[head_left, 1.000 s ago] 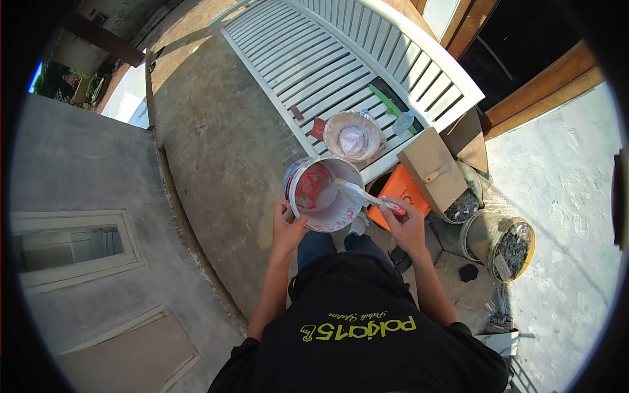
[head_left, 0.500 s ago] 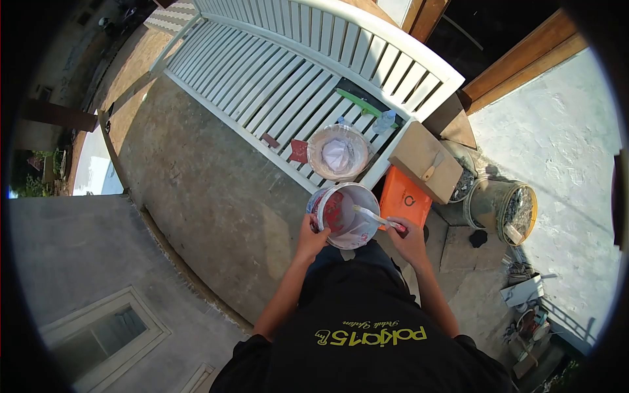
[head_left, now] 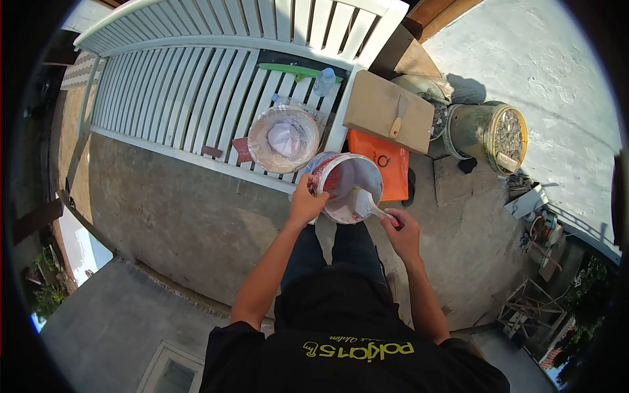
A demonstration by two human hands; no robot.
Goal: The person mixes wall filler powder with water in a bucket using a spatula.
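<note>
Two hands, one bucket, one brush

Head view: the left hand (head_left: 309,202) grips the bucket (head_left: 359,171) at the left side of its rim, fingers closed on the edge. The bucket tilts, mouth towards the wearer, just beyond the knees; whether anything props it from below cannot be told. The right hand (head_left: 403,232) is just right of the bucket, closed narrowly around the handle of the brush (head_left: 368,205). The bristles are within the bucket's mouth, near the lower right of the rim; whether they touch the wall is unclear.

Left of the bucket and beyond it, a tub (head_left: 260,145) with pale stuff inside stands on the bench (head_left: 229,44), a red piece (head_left: 242,150) beside it. Farther beyond the bucket are a bottle (head_left: 324,82) and a green tool (head_left: 291,68). Right of the bucket, an orange bag (head_left: 388,160) sits near, below a box (head_left: 386,105) bearing a scraper (head_left: 397,122).

The step in hand looks like brush work inside the bucket. Moving the bristles there calls, I judge, for a steady left grip and a loose right wrist.
</note>
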